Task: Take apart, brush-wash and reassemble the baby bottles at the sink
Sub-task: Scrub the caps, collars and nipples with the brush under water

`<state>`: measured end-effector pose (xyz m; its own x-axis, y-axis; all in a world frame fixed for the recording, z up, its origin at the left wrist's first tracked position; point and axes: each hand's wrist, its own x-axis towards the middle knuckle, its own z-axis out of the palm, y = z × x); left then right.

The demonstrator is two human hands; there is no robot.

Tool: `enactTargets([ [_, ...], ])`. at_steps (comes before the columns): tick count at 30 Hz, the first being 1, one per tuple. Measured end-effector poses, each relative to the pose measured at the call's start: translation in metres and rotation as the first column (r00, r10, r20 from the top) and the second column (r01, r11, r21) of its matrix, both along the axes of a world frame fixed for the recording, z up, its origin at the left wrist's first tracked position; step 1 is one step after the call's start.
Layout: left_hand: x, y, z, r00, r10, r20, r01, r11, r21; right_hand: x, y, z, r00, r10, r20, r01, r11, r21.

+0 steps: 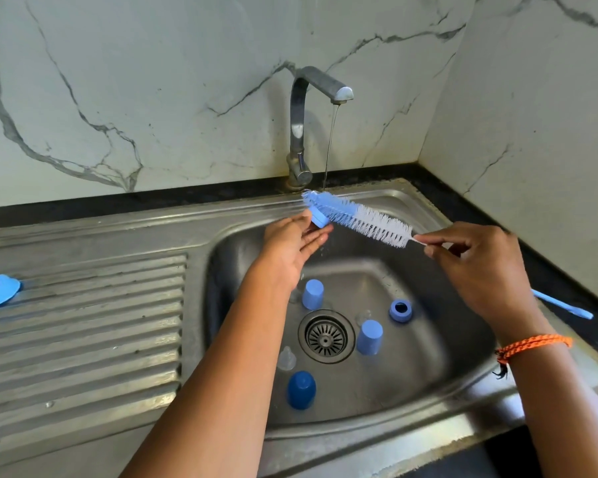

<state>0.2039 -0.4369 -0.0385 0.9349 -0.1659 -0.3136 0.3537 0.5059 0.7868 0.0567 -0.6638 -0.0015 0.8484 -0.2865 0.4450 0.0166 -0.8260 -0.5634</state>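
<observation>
Forearms nearest. Right hand (480, 267) pinches brush (358, 219) wire end; brush long axis runs 10–4 o'clock, bristles under tap stream. Left hand (292, 244) at 10 o'clock end, holding blue ring (320, 219), nearer bristle tip. Caps in sink (428, 391).

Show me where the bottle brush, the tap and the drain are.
bottle brush (358, 217), head view, middle of the bristles.
tap (297, 125), head view, upright neck.
drain (326, 337), head view, centre of the strainer.
</observation>
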Motion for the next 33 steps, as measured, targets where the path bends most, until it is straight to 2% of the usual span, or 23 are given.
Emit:
enactTargets([
  [4,0.008,0.001,0.000,0.990,0.139,-0.006,-0.139,0.990,0.000,-0.002,-0.004,0.000,1.000,0.009,-0.009,-0.009,1.000,-0.022],
  [9,0.003,0.001,-0.005,1.000,0.001,0.015,-0.002,0.997,0.076,-0.002,0.002,0.001,1.000,0.014,0.003,-0.013,0.998,-0.069],
  [16,0.008,0.004,-0.003,0.992,0.124,0.033,-0.126,0.990,0.057,-0.006,-0.003,0.005,0.989,0.134,-0.067,-0.136,0.990,-0.033],
  [21,0.004,0.001,-0.003,0.993,0.055,0.103,-0.065,0.994,0.088,-0.005,-0.004,0.004,0.990,0.132,-0.052,-0.133,0.991,-0.011],
  [25,0.004,0.004,-0.005,0.995,0.054,0.084,-0.058,0.997,0.050,-0.003,0.001,0.001,0.994,0.112,-0.010,-0.112,0.994,-0.013],
  [29,0.006,0.010,-0.005,0.994,0.087,0.069,-0.090,0.995,0.040,-0.001,0.005,0.000,0.987,0.152,-0.044,-0.152,0.988,-0.004],
  [33,0.002,0.008,-0.002,0.996,0.087,0.033,-0.085,0.994,-0.063,-0.001,0.000,0.000,0.986,0.133,-0.096,-0.126,0.989,0.077],
])
